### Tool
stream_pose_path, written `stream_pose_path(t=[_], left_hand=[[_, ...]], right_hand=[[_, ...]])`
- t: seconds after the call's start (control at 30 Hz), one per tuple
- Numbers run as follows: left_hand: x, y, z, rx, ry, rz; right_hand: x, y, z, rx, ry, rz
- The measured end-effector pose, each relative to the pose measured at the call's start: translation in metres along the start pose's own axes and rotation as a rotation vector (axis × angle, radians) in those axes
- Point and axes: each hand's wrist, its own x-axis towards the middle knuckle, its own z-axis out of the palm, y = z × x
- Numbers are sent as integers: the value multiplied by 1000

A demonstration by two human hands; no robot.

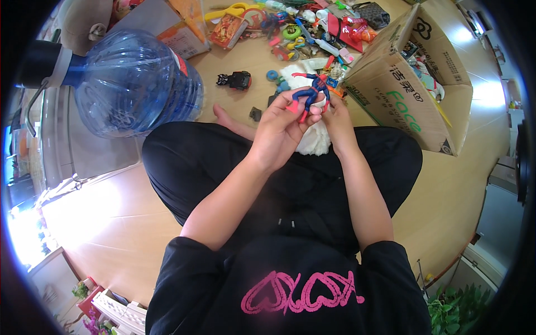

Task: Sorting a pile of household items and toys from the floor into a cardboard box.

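Note:
Above my lap, my left hand holds a red and blue Spider-Man action figure by its legs, thumb along one foot. The figure leans with its head up and one arm stretched to the left. My right hand is close against the figure's right side, its fingers partly hidden, so its grip is unclear. A small white piece shows between the hands; what it is cannot be made out. Below them lies a white fluffy cloth or plush, partly covered by my hands.
A big blue water bottle lies at left. A black toy vehicle and a dark grey piece sit on the floor. Beyond is a heap of small toys, including a green ring. At right stands an open cardboard box with things inside.

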Motion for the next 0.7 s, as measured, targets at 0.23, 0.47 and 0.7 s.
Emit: stream_pose_path(t=[0.23,0.47,0.7], left_hand=[[-6,1,3,505,268,203],[-11,2,28,692,372,247],[-12,-7,74,1014,153,647]], right_hand=[[-17,-56,-15,341,-87,-232],[-48,-66,-19,243,-278,-147],[-79,-103,-35,-95,24,-599]])
